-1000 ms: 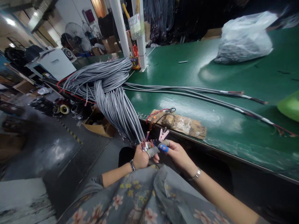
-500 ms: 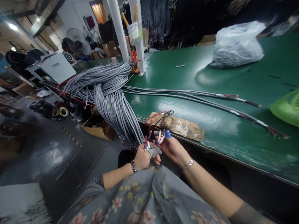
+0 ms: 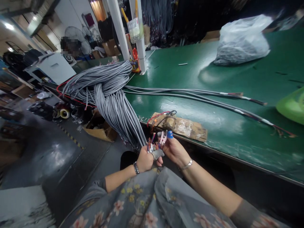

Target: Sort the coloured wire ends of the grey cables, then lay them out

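A: ok so where's the clip (image 3: 162,138) sitting relative to the left hand (image 3: 145,160)?

B: Just to the right of it and a bit farther out. The right hand (image 3: 175,151) has it pinched between its fingers, closed down to about the clip's width. There's a blue wrap (image 3: 170,134) on one digit right beside it.

A: And the left?

B: Closed in a fist round the ends of the grey cables (image 3: 121,107). Those come in from the far left over the edge of the bench (image 3: 166,74), and the stripped wires (image 3: 150,145) poke up out of the top of the fist.

A: Which way does the clip point?

B: Long axis is more upright than flat, top leaning a little right. The wires stand up too, so the two run side by side, roughly, rather than crossing.

A: Touching?

B: Honestly can't tell, too small. The clip is right next to the rightmost wires, and I can't make out if its mouth is open either.

A: So the right hand is nearer the clip, and the left hand is nearer the wires?

B: Yep. That sideways gap is the bit that matters imo. The wooden board (image 3: 190,127) is on the bench, farther out and to the right.
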`<state>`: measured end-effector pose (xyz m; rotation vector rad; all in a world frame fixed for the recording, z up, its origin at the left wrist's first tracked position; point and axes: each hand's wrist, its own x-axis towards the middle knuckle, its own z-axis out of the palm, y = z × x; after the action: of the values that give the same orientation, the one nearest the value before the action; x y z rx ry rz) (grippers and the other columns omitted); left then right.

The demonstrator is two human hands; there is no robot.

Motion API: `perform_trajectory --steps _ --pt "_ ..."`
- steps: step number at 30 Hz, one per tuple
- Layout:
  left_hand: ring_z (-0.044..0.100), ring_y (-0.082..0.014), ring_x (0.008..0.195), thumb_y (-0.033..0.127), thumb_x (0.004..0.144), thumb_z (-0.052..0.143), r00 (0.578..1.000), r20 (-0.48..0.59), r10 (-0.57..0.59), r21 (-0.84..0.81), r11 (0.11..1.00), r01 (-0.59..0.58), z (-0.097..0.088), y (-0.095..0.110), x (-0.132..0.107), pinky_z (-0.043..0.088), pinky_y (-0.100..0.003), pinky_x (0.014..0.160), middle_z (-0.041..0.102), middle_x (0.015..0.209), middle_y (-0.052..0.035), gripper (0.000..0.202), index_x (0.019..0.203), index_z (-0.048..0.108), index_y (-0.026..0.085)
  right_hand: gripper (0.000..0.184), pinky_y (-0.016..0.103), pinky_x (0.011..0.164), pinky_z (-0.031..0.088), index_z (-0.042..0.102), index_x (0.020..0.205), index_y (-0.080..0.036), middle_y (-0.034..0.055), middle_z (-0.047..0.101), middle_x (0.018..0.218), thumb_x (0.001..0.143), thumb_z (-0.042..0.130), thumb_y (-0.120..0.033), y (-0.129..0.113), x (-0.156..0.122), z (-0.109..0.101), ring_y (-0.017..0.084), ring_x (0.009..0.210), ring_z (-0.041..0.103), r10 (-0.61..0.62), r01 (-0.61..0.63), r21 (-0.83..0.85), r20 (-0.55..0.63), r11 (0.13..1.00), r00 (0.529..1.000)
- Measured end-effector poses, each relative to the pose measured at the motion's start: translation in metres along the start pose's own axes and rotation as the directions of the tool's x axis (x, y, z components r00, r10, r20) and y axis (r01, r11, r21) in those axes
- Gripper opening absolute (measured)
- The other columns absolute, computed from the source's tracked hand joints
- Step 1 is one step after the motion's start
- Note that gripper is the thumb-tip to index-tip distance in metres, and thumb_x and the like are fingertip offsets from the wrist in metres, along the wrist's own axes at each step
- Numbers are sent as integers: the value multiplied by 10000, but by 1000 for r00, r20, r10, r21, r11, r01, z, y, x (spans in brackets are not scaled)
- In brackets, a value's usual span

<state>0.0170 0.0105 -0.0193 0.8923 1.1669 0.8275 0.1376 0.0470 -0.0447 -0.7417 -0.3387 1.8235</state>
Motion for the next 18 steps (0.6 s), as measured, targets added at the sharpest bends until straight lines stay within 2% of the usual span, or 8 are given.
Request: perform_trajectory --steps 6,11,18 --pt "482 -94 343 449 596 748 1000 -26 4 20 1000 -3 -6 -3 -7 382 -209 378 582 432 -24 360 535 591 131 432 231 521 467 676 723 -209 1 674 675 615 729 -623 -1 -3 -3 118 563 574 84 -84 37 19 996 996" --pt "477 -91 338 433 599 758 1000 -23 5 -40 999 -6 -9 -5 -13 387 -209 381 588 437 -24 342 564 616 124 409 246 547 456 693 768 -212 26 684 721 644 720 -601 -5 -6 -6 133 598 573 116 -116 6 16 993 993" --pt "492 -107 327 466 595 741 999 -34 -13 -73 997 11 -5 0 -8 370 -211 349 579 433 -22 372 554 590 129 450 250 508 365 659 703 -185 -5 578 604 574 763 -603 -5 -9 -1 115 540 453 -75 78 -156 25 985 997"
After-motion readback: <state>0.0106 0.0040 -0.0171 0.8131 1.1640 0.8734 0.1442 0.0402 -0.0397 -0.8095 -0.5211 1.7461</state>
